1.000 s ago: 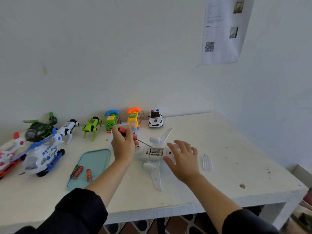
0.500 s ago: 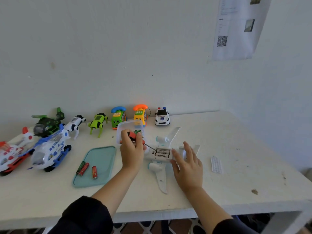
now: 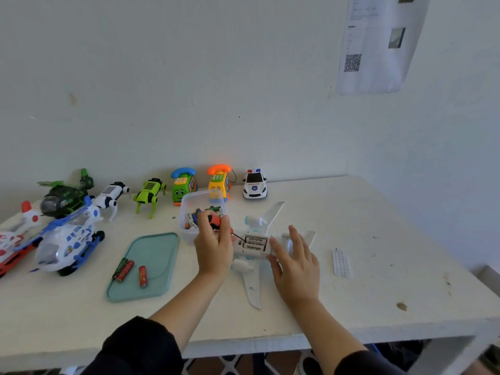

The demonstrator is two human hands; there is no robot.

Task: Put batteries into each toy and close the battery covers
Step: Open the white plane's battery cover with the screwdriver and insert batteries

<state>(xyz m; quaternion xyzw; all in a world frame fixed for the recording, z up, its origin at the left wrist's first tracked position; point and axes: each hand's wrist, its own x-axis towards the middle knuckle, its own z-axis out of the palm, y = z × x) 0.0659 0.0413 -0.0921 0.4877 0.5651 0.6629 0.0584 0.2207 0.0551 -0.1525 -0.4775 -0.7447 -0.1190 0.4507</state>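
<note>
The left hand (image 3: 213, 244) grips a red-handled screwdriver (image 3: 219, 223); the right hand (image 3: 293, 255), fingers spread, steadies the upturned toy airplane (image 3: 253, 262) on the table (image 3: 378, 239). Two batteries (image 3: 254, 243) seem seated; its battery cover (image 3: 341, 262) lies apart, unfitted.

the toy airplane (image 3: 253, 269) is white plastic, smooth with a light shine. the batteries (image 3: 253, 243) in its open compartment have glossy printed wrappers. the screwdriver (image 3: 219, 222) has an orange and black handle, looking like plastic, and a thin dark metal shaft. the container (image 3: 189, 204) is clear plastic, a bit cloudy. the tray (image 3: 151, 255) is smooth teal plastic, half matt. the table (image 3: 378, 239) is white painted, matt, with stains and scratches. the paper sheet (image 3: 378, 50) on the wall is matt.
</note>
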